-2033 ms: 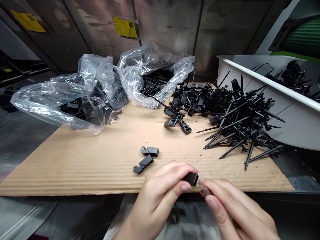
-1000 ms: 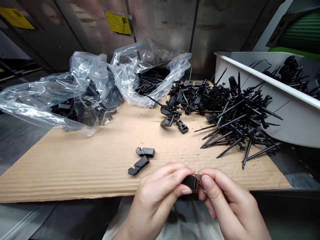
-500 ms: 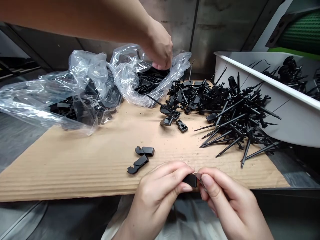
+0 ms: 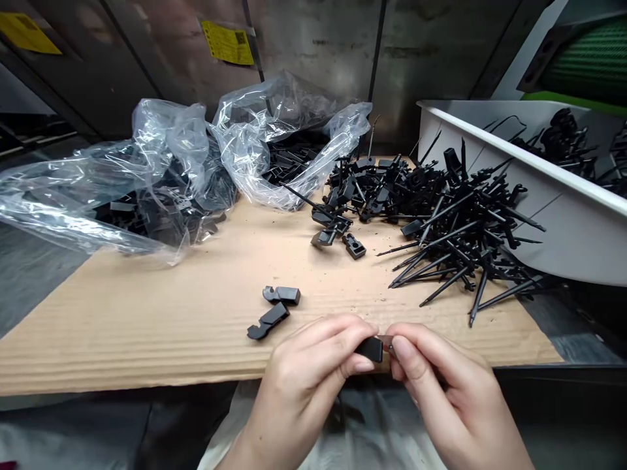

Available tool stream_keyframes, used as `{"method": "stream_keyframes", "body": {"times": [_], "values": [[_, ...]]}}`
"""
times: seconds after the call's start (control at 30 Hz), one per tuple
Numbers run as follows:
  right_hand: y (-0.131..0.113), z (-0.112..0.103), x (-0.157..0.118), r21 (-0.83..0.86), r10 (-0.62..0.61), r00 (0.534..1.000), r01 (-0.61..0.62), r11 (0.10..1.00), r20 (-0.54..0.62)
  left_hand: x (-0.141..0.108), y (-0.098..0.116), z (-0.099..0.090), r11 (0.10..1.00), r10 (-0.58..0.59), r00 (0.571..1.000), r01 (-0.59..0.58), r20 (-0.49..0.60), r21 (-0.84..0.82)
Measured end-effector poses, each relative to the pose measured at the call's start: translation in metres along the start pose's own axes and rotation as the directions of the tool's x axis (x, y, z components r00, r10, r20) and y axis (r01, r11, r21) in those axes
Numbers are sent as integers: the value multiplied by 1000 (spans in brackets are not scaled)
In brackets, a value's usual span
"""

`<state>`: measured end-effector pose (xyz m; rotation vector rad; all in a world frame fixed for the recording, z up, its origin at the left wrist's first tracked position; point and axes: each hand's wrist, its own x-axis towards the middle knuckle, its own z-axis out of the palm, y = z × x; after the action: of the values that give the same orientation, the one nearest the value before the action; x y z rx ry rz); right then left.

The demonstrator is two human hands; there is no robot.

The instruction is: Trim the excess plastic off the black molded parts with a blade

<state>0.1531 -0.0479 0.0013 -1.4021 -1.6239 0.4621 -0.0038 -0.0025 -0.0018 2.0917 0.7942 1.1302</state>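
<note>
Low at the front edge of the cardboard, my left hand (image 4: 321, 365) pinches a small black plastic part (image 4: 371, 349) with a flat, block-like end. Close beside it, my right hand (image 4: 438, 378) grips a thin blade (image 4: 385, 341) between thumb and forefinger. The blade meets the top edge of the black part's end; most of it is hidden by my fingers. Two loose black hooked parts (image 4: 269, 320) lie just left of my hands, nearly touching each other.
Flat cardboard (image 4: 161, 320) covers the bench. A clear plastic bag (image 4: 161, 130) and a second open bag (image 4: 245, 156) hold black parts. To the right, a pile of black stick-like parts (image 4: 455, 228) leans near a white bin (image 4: 490, 140). Yellow labels (image 4: 228, 42) mark the metal wall behind.
Another person's arm, earlier reaching into the middle bag, has left the view. My hands stay almost in place, with the blade at a slightly different angle against the black part.
</note>
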Motion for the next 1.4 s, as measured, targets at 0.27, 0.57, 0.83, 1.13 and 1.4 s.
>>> {"method": "stream_keyframes", "body": {"times": [0.27, 0.57, 0.83, 1.13, 1.4], "values": [[0, -1, 4, 101, 34, 999, -33, 994, -10, 0, 0, 2, 998, 44, 999, -45, 19, 32], [-5, 2, 5, 69, 207, 975, -201, 977, -78, -1, 2, 8, 979, 140, 990, -142, 28, 144], [6, -1, 3, 91, 311, 947, -303, 949, -83, -9, 3, -1, 911, -234, 971, 239, 57, -334], [2, -1, -12, 79, -52, 998, 54, 995, -19, -6, 3, -4, 611, -473, 868, 448, 153, -652], [-11, 4, -6, 565, 177, 947, -302, 768, 267, -15, 1, 1, 289, -355, 864, 466, 358, -836]]}}
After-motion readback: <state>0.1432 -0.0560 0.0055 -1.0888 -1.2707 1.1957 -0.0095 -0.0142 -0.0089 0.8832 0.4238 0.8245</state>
